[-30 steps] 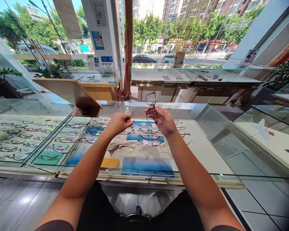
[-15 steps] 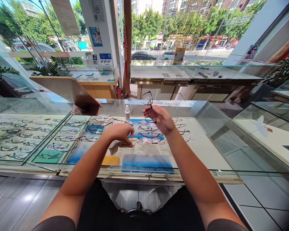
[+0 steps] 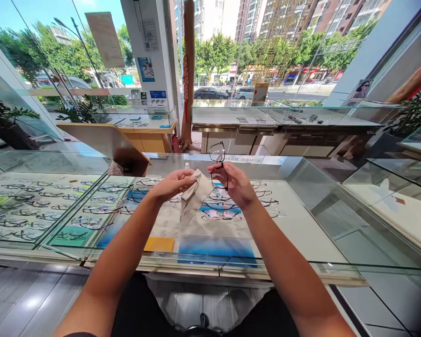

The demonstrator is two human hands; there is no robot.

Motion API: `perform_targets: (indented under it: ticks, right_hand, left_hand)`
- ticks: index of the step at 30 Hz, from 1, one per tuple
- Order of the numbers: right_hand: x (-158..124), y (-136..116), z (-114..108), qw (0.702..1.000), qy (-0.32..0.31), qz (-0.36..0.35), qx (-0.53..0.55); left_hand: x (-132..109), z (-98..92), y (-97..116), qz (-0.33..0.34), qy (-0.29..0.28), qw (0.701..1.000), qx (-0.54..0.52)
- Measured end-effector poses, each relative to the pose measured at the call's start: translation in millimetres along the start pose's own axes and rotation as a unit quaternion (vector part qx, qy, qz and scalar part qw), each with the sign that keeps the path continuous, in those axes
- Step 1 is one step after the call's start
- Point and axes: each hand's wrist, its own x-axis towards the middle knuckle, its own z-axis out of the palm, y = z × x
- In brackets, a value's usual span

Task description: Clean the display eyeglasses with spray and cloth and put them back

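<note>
My right hand (image 3: 235,183) grips a pair of black-framed glasses (image 3: 218,161), held upright above the glass counter (image 3: 301,220). My left hand (image 3: 173,183) pinches a beige cleaning cloth (image 3: 193,199) and holds it up beside the glasses; the cloth hangs down below my fingers. A small white spray bottle (image 3: 187,165) stands on the counter just behind my left hand, mostly hidden by it.
Rows of spectacle frames (image 3: 98,199) lie inside the display case under the glass. A wooden stand (image 3: 108,140) sits at the counter's far left. Another glass showcase (image 3: 284,114) runs along the window behind. Blue and yellow cards (image 3: 217,245) lie in the case near me.
My left hand dropped to the counter, picked up the cloth and raised it next to the glasses. My right hand kept the glasses almost still.
</note>
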Motion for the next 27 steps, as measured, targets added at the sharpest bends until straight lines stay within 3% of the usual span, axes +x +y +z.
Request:
perform_targets:
  ticks: [11,27]
  right_hand:
    - [3.2,23.3,2.9,0.999,0.025,-0.011,-0.042]
    - [-4.8,25.3,14.5,0.999,-0.005,0.005,-0.036]
  left_hand:
    - [8.4,27.0,-13.0,0.018,0.069,0.990,-0.118]
    - [8.7,45.5,-27.8,-0.009,0.044,0.992,-0.119]
